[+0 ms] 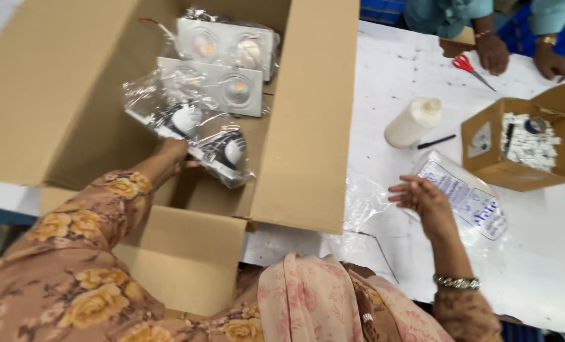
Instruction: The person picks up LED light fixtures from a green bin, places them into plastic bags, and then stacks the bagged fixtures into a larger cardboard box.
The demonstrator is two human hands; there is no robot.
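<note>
My left hand (172,154) reaches into a large cardboard box (311,126) and grips a bagged twin light fitting (193,130) in clear plastic, held tilted with its back side up. Behind it in the box lie two more bagged white twin light fittings (222,85), faces up. My right hand (422,197) hovers over the white table (536,266), fingers spread, holding nothing. It is just beside an empty printed clear plastic bag (469,199). More clear plastic (361,206) lies on the table near the box's side.
A white plastic bottle (414,121) lies by a black pen (436,142). A small open carton (517,142) holds white small parts. Red-handled scissors (467,65) lie at the far edge, near another person's two hands (523,54).
</note>
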